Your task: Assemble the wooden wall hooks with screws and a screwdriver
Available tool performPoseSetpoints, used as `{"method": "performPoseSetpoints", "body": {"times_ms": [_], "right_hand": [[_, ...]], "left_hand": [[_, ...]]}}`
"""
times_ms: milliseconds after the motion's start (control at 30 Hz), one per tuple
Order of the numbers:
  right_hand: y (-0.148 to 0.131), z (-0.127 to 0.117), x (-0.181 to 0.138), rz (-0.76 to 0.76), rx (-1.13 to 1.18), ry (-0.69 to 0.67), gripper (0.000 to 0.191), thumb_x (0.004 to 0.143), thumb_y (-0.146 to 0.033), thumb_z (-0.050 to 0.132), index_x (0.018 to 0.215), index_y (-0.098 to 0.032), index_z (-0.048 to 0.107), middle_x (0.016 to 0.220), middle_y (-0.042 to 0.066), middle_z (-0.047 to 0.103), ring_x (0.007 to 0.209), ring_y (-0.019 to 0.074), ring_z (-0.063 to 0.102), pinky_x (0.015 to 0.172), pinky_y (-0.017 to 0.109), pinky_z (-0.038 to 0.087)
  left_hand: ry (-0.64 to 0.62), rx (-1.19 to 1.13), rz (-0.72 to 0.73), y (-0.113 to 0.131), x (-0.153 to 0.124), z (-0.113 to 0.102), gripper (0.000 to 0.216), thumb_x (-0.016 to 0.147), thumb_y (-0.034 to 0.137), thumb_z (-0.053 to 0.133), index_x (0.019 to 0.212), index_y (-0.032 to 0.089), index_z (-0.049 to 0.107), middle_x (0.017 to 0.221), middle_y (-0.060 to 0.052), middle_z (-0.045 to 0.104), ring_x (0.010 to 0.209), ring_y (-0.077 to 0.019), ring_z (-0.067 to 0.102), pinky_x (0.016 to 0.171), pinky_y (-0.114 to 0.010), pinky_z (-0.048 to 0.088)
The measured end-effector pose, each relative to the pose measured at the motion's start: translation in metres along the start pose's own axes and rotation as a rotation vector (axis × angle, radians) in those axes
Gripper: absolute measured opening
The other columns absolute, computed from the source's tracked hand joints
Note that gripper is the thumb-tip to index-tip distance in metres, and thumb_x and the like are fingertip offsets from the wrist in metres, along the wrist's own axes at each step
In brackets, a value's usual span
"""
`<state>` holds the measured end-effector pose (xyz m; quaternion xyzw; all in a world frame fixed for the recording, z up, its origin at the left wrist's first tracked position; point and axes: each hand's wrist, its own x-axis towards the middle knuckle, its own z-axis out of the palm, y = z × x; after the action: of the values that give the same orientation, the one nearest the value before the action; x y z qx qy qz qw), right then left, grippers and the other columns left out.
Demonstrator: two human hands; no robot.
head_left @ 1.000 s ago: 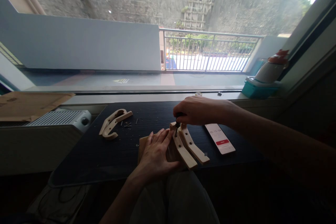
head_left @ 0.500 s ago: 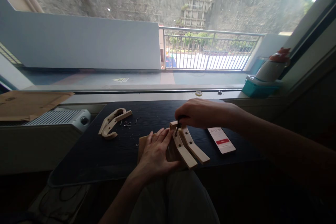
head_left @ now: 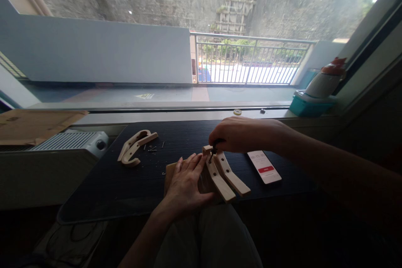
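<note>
on the black wood-grain table, screw-driving seems in hand, calling for steady turning pressure. the left hand lies flat, fingers slightly parted, on a brown wooden block, beside two pale, bent wooden strips with dark round holes; the right hand curls closed around a dark, slim screwdriver.

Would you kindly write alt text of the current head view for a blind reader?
A right hand holds a dark tool to one of two curved wooden pieces, while the left hand lies on a wooden block. On the dark table lie two more curved pieces, what look like screws, and a phone.
</note>
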<state>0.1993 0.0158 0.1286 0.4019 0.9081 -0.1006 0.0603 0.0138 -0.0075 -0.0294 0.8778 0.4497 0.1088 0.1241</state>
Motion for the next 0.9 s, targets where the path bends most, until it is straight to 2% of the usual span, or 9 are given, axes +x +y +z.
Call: {"method": "performPoseSetpoints", "body": {"times_ms": [233,467,567,667,900], "right_hand": [[0.006,0.006,0.005,-0.008,-0.012,0.026,0.018,0.081,-0.014,0.05,0.086,-0.017,0.067,0.076,0.0,0.065,0.063,0.0081,0.05,0.058,0.022,0.032],[0.0,0.006,0.008,0.051,-0.047,0.04,0.024,0.087,-0.026,0.044,0.081,-0.015,0.065,0.071,0.001,0.063,0.058,0.0083,0.045,0.054,0.024,0.029],[-0.001,0.003,0.008,0.045,-0.037,0.029,0.021,0.085,-0.028,0.05,0.087,-0.016,0.067,0.076,0.002,0.065,0.062,0.0093,0.048,0.055,0.024,0.03],[-0.002,-0.002,0.006,0.016,-0.022,0.026,0.02,0.079,-0.023,0.057,0.095,-0.02,0.068,0.081,0.0,0.067,0.066,0.0102,0.052,0.057,0.023,0.032],[-0.002,-0.002,0.005,-0.035,-0.041,0.013,0.022,0.078,-0.012,0.053,0.091,-0.017,0.069,0.078,0.001,0.067,0.064,0.0091,0.051,0.056,0.022,0.032]], "left_hand": [[-0.001,0.008,-0.002,0.001,0.0,-0.001,0.098,0.066,0.068,0.057,0.143,0.017,0.024,0.148,-0.011,0.029,0.137,-0.032,0.022,0.113,-0.053,0.01],[0.016,0.0,0.009,0.0,0.0,0.001,0.097,0.066,0.067,0.057,0.143,0.017,0.024,0.148,-0.011,0.03,0.137,-0.0317,0.023,0.113,-0.052,0.01],[0.023,0.003,0.008,-0.001,0.0,0.003,0.097,0.066,0.066,0.058,0.143,0.018,0.024,0.148,-0.01,0.031,0.137,-0.0311,0.023,0.113,-0.052,0.01],[0.027,0.008,0.005,-0.002,0.0,0.003,0.097,0.066,0.067,0.057,0.142,0.017,0.025,0.147,-0.01,0.031,0.137,-0.0301,0.022,0.113,-0.051,0.01],[0.023,-0.005,0.001,-0.002,0.0,0.002,0.097,0.065,0.067,0.058,0.142,0.017,0.026,0.147,-0.011,0.031,0.137,-0.0307,0.023,0.113,-0.052,0.01]]}}
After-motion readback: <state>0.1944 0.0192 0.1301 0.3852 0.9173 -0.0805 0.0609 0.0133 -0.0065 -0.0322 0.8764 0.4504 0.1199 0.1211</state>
